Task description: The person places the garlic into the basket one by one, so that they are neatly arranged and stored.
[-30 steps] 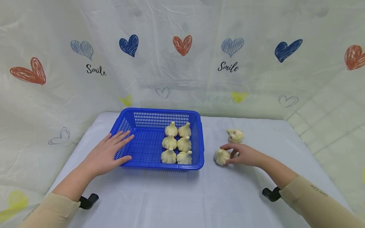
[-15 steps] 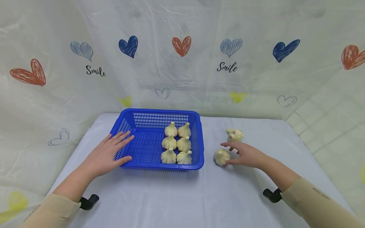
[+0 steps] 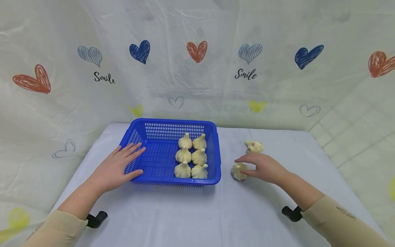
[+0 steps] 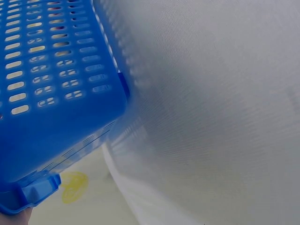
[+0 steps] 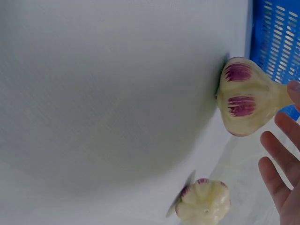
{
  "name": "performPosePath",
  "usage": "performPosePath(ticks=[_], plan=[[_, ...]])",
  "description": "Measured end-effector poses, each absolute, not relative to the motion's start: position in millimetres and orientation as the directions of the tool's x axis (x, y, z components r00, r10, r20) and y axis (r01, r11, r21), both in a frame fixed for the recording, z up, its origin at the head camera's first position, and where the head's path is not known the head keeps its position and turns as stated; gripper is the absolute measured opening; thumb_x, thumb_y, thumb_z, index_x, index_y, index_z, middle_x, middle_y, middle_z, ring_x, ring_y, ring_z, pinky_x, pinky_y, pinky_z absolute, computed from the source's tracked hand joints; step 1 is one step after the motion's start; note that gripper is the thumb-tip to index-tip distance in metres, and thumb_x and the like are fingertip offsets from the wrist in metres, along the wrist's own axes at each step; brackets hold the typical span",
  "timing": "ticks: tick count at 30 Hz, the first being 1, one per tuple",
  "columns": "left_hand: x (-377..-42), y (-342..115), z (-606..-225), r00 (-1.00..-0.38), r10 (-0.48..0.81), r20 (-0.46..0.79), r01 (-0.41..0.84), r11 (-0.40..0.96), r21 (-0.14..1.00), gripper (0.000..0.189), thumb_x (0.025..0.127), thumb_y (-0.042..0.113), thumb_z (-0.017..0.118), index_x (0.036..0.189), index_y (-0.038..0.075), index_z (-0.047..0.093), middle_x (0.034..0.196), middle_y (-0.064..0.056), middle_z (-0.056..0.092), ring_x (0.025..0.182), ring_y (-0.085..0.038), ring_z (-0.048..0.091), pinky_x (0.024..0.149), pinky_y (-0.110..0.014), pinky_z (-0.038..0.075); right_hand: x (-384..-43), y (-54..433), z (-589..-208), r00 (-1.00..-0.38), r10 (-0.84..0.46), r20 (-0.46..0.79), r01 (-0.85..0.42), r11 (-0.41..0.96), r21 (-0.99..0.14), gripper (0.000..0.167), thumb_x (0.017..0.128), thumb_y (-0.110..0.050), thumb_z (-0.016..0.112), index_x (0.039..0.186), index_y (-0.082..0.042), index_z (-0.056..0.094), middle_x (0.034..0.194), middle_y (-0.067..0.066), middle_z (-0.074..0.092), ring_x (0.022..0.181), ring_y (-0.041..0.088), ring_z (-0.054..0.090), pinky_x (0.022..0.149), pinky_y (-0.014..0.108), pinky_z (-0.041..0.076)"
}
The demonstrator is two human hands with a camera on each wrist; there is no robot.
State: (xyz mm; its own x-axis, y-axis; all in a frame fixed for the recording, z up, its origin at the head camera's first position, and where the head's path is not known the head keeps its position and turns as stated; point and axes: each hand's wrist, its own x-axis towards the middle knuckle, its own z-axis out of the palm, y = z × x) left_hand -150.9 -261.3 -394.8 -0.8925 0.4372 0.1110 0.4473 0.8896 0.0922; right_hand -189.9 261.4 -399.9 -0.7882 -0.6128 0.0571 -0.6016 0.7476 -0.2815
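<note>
My left hand (image 3: 115, 169) rests with spread fingers on the left rim of a blue plastic basket (image 3: 176, 179). The basket's slotted outer wall (image 4: 61, 112) fills the upper left of the left wrist view. Inside it, several garlic bulbs (image 3: 183, 155) stand in two columns at the right. Beside the basket, one garlic bulb (image 3: 237, 172) stands upright on the table. My right hand (image 3: 263, 168) reaches over that bulb; in the right wrist view its thumb (image 5: 294, 91) is at the stem and the other fingers are extended, apart from the bulb.
Another garlic bulb (image 3: 254, 146) lies on its side behind my right hand. A white cloth covers the table (image 3: 185, 216). A curtain printed with hearts (image 3: 197, 85) hangs behind the table's back edge.
My right hand first touches the bulb from the right, its fingers then spread, and now it sits slightly further left with the thumb over the bulb. The left hand stays put.
</note>
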Motion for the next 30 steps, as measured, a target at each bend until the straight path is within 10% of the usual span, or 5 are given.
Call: performPosePath(ticks=[12, 30], plan=[[-151.5, -261.6, -397.3, -0.883, 0.447, 0.141, 0.461, 0.884, 0.083, 0.078, 0.093, 0.058, 0.057, 0.157, 0.023, 0.031, 0.162, -0.007, 0.027, 0.148, -0.036, 0.022, 0.12, -0.055, 0.014, -192.9, 256.9, -402.9, -0.703, -0.698, 0.137, -0.711, 0.686, -0.153, 0.026, 0.086, -0.024, 0.078, 0.112, -0.021, 0.077, 0.102, -0.011, 0.073, 0.09, 0.009, 0.066, 0.074, 0.029, 0.057], [-152.5, -261.1, -396.3, -0.888, 0.443, 0.119, 0.453, 0.889, 0.071, 0.078, 0.094, 0.059, 0.056, 0.157, 0.023, 0.03, 0.163, -0.005, 0.025, 0.15, -0.033, 0.018, 0.121, -0.055, 0.012, -192.3, 256.5, -383.0, -0.819, -0.551, 0.158, -0.573, 0.777, -0.262, 0.024, 0.089, -0.025, 0.075, 0.113, -0.022, 0.077, 0.099, -0.011, 0.074, 0.076, 0.003, 0.062, 0.067, 0.027, 0.055]])
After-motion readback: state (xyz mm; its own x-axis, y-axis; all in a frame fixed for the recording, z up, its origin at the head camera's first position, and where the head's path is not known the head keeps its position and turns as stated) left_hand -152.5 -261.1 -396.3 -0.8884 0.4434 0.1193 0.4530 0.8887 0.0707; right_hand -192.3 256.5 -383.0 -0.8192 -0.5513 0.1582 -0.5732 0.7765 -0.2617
